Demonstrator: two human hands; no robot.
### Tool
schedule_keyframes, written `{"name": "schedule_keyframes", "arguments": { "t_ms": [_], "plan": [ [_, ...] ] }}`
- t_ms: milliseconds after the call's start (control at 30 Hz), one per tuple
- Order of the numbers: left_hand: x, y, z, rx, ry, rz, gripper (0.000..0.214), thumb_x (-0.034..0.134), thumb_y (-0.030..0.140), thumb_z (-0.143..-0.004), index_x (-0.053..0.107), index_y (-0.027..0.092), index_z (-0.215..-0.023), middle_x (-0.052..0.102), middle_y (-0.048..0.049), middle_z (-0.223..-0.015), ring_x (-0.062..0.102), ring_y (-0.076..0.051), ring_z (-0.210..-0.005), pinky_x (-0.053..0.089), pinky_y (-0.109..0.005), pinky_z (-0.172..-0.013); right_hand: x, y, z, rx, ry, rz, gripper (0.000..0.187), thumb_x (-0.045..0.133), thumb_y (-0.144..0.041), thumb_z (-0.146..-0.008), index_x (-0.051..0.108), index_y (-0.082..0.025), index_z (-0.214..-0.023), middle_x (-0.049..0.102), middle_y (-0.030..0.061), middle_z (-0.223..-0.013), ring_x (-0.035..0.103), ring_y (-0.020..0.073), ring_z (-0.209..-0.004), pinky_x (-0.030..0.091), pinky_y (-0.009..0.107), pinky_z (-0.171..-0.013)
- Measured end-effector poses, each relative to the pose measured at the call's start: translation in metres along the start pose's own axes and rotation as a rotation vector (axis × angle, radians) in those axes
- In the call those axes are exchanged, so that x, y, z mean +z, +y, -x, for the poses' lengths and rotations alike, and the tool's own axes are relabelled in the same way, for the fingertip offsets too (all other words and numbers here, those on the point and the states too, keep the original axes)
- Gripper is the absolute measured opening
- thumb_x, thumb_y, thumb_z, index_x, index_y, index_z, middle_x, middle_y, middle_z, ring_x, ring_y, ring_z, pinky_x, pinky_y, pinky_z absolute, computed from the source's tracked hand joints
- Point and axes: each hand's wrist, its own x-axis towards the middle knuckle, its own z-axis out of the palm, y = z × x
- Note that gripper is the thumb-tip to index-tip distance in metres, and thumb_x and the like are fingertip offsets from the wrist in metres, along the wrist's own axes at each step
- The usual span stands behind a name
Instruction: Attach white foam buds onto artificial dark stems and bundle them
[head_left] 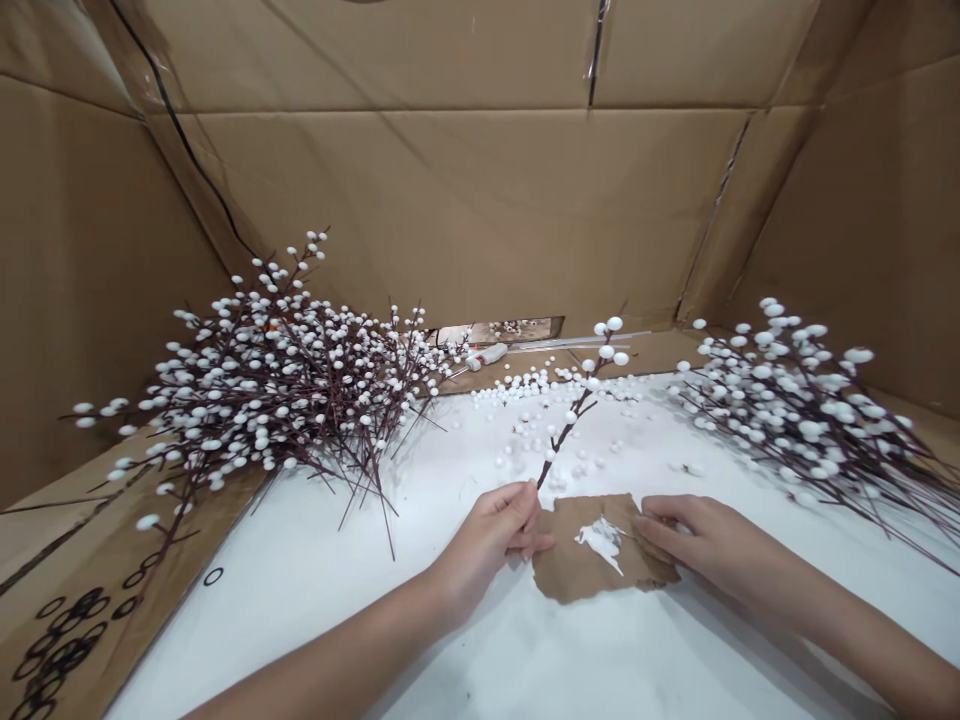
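Observation:
My left hand [495,535] pinches the bottom end of a thin dark twig [574,410] that rises up and away, with a few white foam beads at its tips. A torn scrap of brown cardboard [592,565] lies on the white table between my hands, with a smear of white glue [602,540] on it. My right hand [690,540] rests on the scrap's right edge, fingers pressed down on it. Loose white beads [540,400] lie scattered beyond the scrap.
A big pile of beaded twigs [270,390] lies at the left, another pile [802,410] at the right. A white glue tube [487,355] lies at the back. Cardboard walls [480,200] enclose the white table [337,590]. Black ring marks [67,640] cover the left cardboard flap.

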Motion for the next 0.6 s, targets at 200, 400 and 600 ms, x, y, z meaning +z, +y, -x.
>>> {"name": "schedule_keyframes", "arguments": {
  "t_ms": [200,400,600],
  "plan": [
    [0.001,0.000,0.000,-0.008,-0.007,0.006,0.041,0.047,0.047,-0.080,0.036,0.018,-0.053,0.028,0.0096,-0.046,0.031,-0.004,-0.046,0.042,-0.036,-0.089,0.000,0.000,0.001,-0.040,-0.020,-0.010,0.034,0.037,-0.042,-0.081,0.041,-0.020,-0.056,0.051,-0.0003,-0.055,0.044,0.0141,-0.054,0.029,0.024,-0.051],
    [0.000,-0.001,0.000,-0.008,-0.005,-0.014,0.041,0.047,0.048,-0.079,0.036,0.018,-0.054,0.027,0.0094,-0.046,0.031,-0.005,-0.047,0.041,-0.037,-0.089,-0.002,-0.009,0.004,-0.014,-0.031,0.110,0.032,0.035,-0.041,-0.082,0.042,-0.021,-0.059,0.052,-0.0006,-0.057,0.046,0.0150,-0.056,0.029,0.025,-0.052],
    [0.000,0.000,0.001,-0.001,-0.014,-0.002,0.041,0.049,0.048,-0.078,0.036,0.018,-0.054,0.027,0.0092,-0.048,0.031,-0.005,-0.047,0.043,-0.034,-0.088,-0.003,-0.017,0.005,0.002,-0.013,0.175,0.029,0.036,-0.038,-0.081,0.050,-0.022,-0.062,0.054,-0.0004,-0.059,0.045,0.0157,-0.057,0.027,0.025,-0.052]
  ]
}}
